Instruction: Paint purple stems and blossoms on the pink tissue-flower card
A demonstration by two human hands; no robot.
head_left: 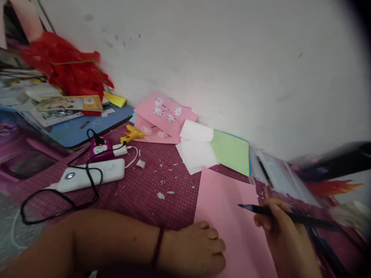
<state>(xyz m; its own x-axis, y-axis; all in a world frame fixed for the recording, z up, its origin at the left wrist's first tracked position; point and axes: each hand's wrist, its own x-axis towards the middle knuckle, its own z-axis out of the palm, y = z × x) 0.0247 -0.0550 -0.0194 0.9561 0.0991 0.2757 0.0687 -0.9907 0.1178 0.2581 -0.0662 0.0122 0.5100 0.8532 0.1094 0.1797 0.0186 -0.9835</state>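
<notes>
Right hand [285,234] grips brush pen [261,210], tip over pink paper [226,200]; left hand [194,249] lies on it, grasping nothing. Possible fault: stray mark (dark tip, uncapped) if paper slips.

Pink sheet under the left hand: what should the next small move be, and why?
Probably lower the tip of the dark pen lightly onto the pink sheet. The right hand holds the pen with its tip over a part that looks unmarked, and the left hand rests on the sheet, seemingly steadying it. Whether the tip already touches is unclear.
</notes>
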